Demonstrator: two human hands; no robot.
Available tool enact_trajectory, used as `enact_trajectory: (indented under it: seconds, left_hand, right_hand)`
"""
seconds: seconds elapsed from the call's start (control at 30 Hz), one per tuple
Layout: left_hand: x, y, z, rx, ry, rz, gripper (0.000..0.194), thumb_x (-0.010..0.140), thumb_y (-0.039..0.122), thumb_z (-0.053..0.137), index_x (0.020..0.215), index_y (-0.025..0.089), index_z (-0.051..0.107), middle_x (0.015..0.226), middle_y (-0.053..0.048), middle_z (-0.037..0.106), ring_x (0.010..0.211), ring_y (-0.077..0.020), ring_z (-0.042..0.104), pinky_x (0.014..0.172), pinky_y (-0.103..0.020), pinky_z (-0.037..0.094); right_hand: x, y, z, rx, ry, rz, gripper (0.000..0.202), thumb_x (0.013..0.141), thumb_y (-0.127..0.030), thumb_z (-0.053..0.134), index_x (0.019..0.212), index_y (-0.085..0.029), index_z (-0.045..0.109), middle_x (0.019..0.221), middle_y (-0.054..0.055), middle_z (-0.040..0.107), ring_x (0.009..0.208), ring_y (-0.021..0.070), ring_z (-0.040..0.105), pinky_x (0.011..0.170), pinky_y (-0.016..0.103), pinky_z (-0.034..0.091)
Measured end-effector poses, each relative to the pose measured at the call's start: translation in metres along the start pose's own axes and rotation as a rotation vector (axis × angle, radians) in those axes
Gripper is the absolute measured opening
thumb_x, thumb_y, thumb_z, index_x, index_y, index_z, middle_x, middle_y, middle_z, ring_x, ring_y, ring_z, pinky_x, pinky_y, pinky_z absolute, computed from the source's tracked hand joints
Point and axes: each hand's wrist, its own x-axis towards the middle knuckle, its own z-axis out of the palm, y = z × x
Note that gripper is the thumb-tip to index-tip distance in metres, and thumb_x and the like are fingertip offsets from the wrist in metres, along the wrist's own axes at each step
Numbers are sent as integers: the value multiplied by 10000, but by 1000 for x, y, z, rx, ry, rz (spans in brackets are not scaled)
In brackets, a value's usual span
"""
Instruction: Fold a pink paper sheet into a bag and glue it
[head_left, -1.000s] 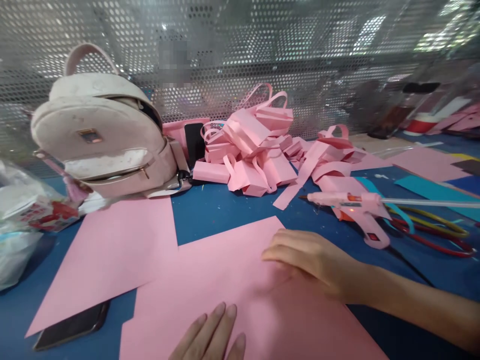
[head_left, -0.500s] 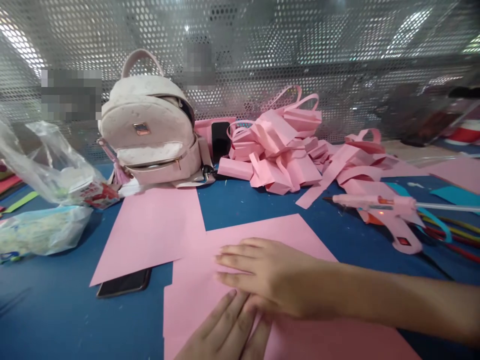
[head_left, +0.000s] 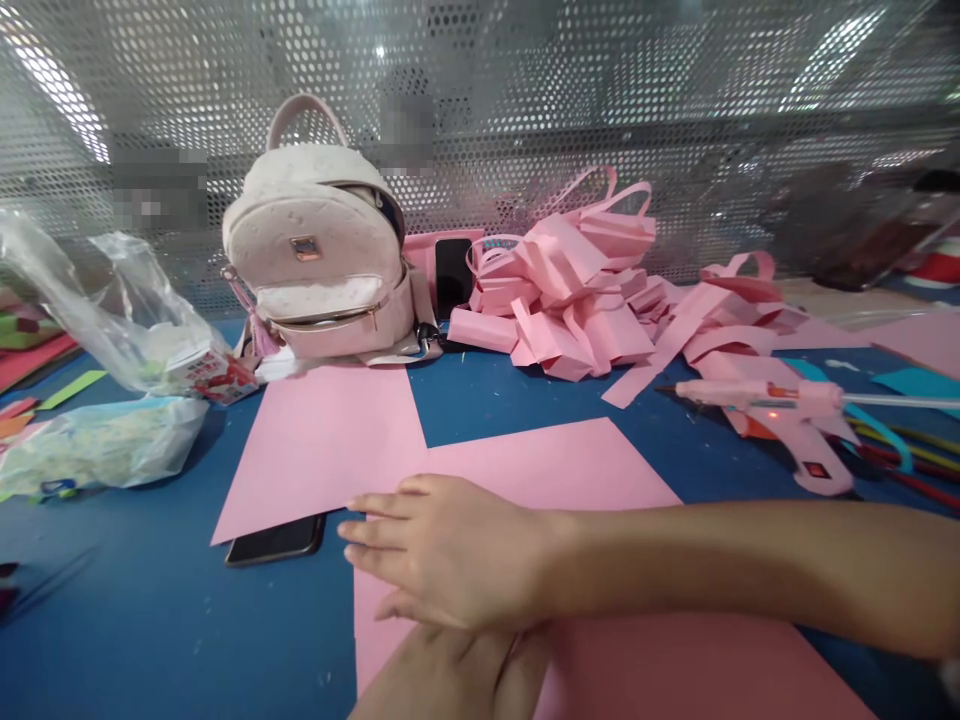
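My right hand (head_left: 457,550) lies flat and open, palm down, on the pink paper sheet (head_left: 555,475), its fingers stretched toward the left edge. Below it is my left hand (head_left: 435,680), its fingers mostly covered by my right hand, so their pose is hidden. The paper appears folded over, with a shaded layer in front of me. A second pink sheet (head_left: 322,440) lies to the left, partly over a dark phone (head_left: 277,541).
A pale backpack (head_left: 315,260) stands behind, beside an upright phone (head_left: 454,280) and heaped pink paper pieces (head_left: 570,290). At right lies a pink glue gun (head_left: 787,410) with its light on. Plastic bags (head_left: 105,445) and a small printed box (head_left: 214,375) are at left.
My right hand has slid left across the paper and now covers my left hand's fingers, which showed before. The whole view has shifted slightly.
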Motion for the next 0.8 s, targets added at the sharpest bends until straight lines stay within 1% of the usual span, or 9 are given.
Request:
enact_trajectory:
  seconds: [0.13, 0.23, 0.27, 0.33, 0.4, 0.47, 0.53, 0.67, 0.8]
  left_hand:
    - [2, 6, 0, -44, -33, -62, 381, 1008, 211, 371, 1318, 134, 578, 1095, -95, 764, 934, -228, 741, 798, -298, 611]
    - [4, 6, -3, 15, 25, -71, 353, 999, 188, 370, 1263, 122, 594, 1013, -100, 770, 861, -240, 749, 781, -326, 617]
    - [4, 5, -4, 51, 51, -40, 361, 998, 172, 365, 1277, 104, 584, 1025, -109, 770, 883, -249, 751, 818, -343, 614]
    - [4, 2, -6, 133, 77, 41, 394, 1004, 146, 365, 1349, 59, 535, 1139, -135, 755, 1021, -269, 737, 949, -370, 578]
    - [3, -2, -7, 189, 71, 97, 436, 1023, 166, 392, 1429, 25, 466, 1323, -169, 677, 1226, -287, 652, 1067, -371, 509]
    - [2, -4, -6, 225, 63, 105, 483, 1035, 214, 434, 1476, 17, 422, 1455, -198, 567, 1364, -312, 537, 1125, -378, 459]
    - [1, -4, -3, 254, 53, 112, 533, 1041, 271, 466, 1503, 15, 391, 1504, -222, 501, 1411, -339, 475, 1139, -395, 445]
    - [0, -4, 3, 290, 62, 124, 602, 1052, 391, 472, 1523, 28, 380, 1504, -227, 498, 1414, -350, 465, 1131, -397, 459]
    - [0, -5, 8, 316, 96, 125, 588, 1064, 400, 442, 1530, 46, 383, 1508, -210, 500, 1424, -336, 455, 1140, -383, 447]
  right_hand:
    - [-12, -3, 2, -13, -3, 53, 491, 1092, -423, 367, 1420, -104, 547, 1542, 56, 500, 1474, 217, 364, 1088, 363, 390]
    - [-34, -2, 2, -13, 26, 101, 490, 1094, -400, 355, 1415, -83, 546, 1521, 76, 525, 1472, 230, 366, 1090, 381, 392]
    - [-43, -1, 1, -8, 37, 122, 481, 1093, -389, 352, 1404, -86, 559, 1511, 78, 537, 1463, 237, 381, 1088, 392, 396]
    - [-65, 0, 0, -18, 52, 179, 458, 1091, -332, 339, 1395, -76, 567, 1501, 99, 543, 1438, 247, 423, 1094, 410, 399]
    - [-88, 0, -3, -60, 36, 261, 458, 1091, -293, 327, 1414, -53, 548, 1492, 126, 547, 1402, 267, 473, 1098, 437, 408]
    - [-114, 1, -6, -129, 79, 327, 445, 1081, -284, 356, 1391, -50, 574, 1462, 156, 571, 1358, 285, 525, 1070, 451, 437]
    - [-139, 2, -10, -171, 63, 398, 432, 1067, -285, 386, 1395, -84, 581, 1463, 149, 572, 1340, 272, 547, 1056, 426, 457]
    - [-187, 5, -14, -315, 72, 492, 419, 1040, -222, 386, 1379, -118, 608, 1422, 136, 612, 1304, 257, 585, 1029, 407, 474]
    - [-215, 5, -16, -447, 38, 592, 438, 1045, -242, 353, 1335, -85, 640, 1395, 160, 626, 1247, 282, 630, 947, 433, 520]
